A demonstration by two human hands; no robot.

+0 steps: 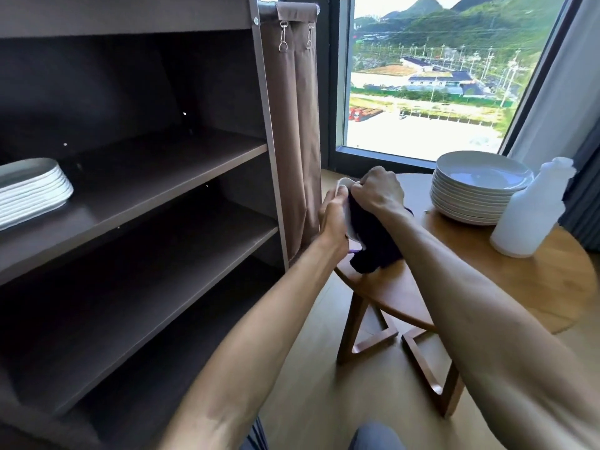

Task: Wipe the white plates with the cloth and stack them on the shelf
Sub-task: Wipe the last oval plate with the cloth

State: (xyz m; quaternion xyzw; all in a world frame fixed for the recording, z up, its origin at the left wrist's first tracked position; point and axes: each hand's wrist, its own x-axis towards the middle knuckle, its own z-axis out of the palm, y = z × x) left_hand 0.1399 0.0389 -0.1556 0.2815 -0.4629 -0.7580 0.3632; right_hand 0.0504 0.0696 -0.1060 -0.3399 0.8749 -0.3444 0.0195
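1. Left hand (332, 219) grips the white plate (344, 186) by its rim, above the table's (535, 280) left edge.
2. Right hand (378, 190) bunches the soft dark cloth (373, 241) against it.
3. Plate looks stiff, slippery, breakable; hold the rim.

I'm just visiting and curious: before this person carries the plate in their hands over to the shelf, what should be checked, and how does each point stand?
1. Plate firmly held: ok, the left hand grips its edge.
2. Cloth against the plate: ok, the right hand presses it on.
3. Plate wiped clean: cannot tell, its face is hidden.
4. Room on the shelf: ok, bare board lies beside the stack on the shelf.
5. Stack on the table stable: ok, it sits straight.
6. Spray bottle upright: ok.
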